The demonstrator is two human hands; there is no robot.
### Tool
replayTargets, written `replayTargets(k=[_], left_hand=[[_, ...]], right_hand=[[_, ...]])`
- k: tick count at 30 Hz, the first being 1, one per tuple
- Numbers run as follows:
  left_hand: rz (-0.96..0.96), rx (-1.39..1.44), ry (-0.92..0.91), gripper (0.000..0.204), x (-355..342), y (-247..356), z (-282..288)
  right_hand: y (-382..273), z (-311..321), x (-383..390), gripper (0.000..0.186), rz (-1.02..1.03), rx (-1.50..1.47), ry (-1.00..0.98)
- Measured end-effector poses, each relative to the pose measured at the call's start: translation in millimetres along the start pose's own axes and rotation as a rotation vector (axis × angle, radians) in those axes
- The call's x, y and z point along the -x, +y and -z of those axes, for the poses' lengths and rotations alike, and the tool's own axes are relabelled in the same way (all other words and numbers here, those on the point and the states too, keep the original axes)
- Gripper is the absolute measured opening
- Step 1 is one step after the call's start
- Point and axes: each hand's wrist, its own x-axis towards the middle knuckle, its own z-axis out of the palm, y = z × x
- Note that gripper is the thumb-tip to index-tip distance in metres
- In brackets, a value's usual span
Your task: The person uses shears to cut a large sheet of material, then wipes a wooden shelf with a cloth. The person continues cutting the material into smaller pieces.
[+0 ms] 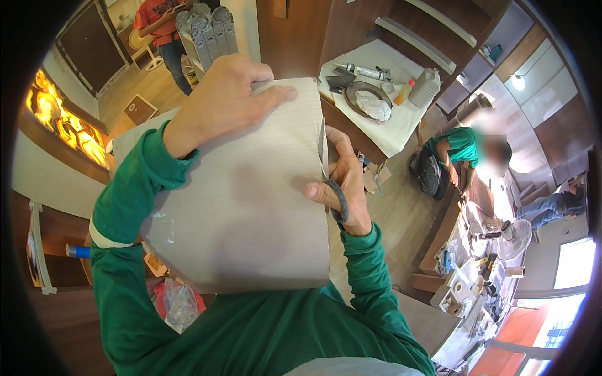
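A large pale wood-grain panel [251, 188] stands in front of my chest. My left hand [219, 103] grips its far edge, thumb lying on the face and the other fingers bent over the edge. At the right edge is my right hand [347, 182]; its thumb reaches onto the face while its fingers curl beside the edge, partly hidden. A dark grey ring-shaped band [338, 202] hangs around the base of the right thumb. Near the right fingers, a thin pale strip [324, 149] stands slightly off the panel's edge.
Beyond the panel, a covered table [396, 141] holds a round tray [370, 100], a caulking tube [364, 71] and bottles. A person in green [464, 147] crouches at right, near a fan [514, 239] and a cluttered bench. Another person in red [166, 25] stands far left, by a folded ladder [210, 37].
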Motion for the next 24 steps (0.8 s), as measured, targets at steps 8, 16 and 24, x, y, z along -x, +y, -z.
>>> replayTargets(k=[8,16,24], left_hand=[[0.034,0.02,-0.005,0.029,7.6,-6.8,1.4],[-0.101,-0.157,0.083,0.033,12.3,-4.3,-7.1],[-0.069,0.065,0.052,0.04,-2.2,24.6,-5.5]], right_hand=[[13.6,-12.3,8.2,0.072,-0.011,-0.035,0.067],[6.0,-8.0,13.6,0.084,0.025,0.126,0.064],[-24.0,-5.4,13.1,0.095,0.063,0.046,0.084]])
